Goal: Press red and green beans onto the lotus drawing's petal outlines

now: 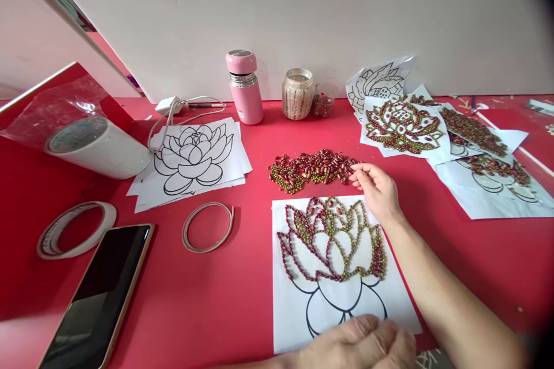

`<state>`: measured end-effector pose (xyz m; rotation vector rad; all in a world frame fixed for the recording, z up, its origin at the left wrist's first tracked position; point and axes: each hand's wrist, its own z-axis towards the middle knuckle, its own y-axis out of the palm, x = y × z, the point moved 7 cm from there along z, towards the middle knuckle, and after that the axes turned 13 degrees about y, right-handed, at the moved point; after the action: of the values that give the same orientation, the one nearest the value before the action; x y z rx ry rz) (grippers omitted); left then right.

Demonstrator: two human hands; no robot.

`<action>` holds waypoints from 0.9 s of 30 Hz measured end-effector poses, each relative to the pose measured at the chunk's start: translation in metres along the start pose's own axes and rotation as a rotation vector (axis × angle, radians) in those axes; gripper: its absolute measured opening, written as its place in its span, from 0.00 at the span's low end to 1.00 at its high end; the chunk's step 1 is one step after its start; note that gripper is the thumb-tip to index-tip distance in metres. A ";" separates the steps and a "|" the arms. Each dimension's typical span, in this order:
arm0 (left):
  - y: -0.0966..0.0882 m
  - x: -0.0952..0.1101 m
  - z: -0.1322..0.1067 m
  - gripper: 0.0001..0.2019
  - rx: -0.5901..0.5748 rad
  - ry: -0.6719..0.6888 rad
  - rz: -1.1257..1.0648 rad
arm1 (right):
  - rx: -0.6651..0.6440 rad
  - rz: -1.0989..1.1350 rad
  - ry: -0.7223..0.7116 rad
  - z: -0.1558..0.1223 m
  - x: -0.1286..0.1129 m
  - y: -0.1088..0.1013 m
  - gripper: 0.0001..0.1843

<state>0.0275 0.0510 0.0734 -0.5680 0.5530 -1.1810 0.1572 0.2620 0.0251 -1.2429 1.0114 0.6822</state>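
Observation:
On the red table lies a white sheet [294, 323] with a printed lotus outline, its upper petals lined and partly filled with red beans and green mung beans. Across the sheet's lower edge rests my left hand [359, 343], fingers curled and tips hidden; anything in them is out of sight. Behind the sheet is a loose pile of red beans [322, 164] mixed with mung beans [292, 184]. My right hand [376, 187] reaches to the pile's right end, thumb and forefinger pinched at a red bean there.
Printed lotus sheets [194, 161], a tape roll [78, 229], a phone [97, 300] and a thin ring [208, 228] lie left. Behind stand a pink flask [246, 89], a jar [298, 94] and a small tub [323, 102]. Bean-covered sheets [402, 127] overlap at right.

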 end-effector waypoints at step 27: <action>-0.042 -0.144 -0.089 0.17 -0.619 -0.641 0.220 | -0.067 -0.448 -0.288 -0.053 -0.012 -0.030 0.18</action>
<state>-0.1019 0.1655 0.0511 -1.3192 0.4009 -0.5465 0.1653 0.2055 0.0489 -1.3275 0.4521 0.5251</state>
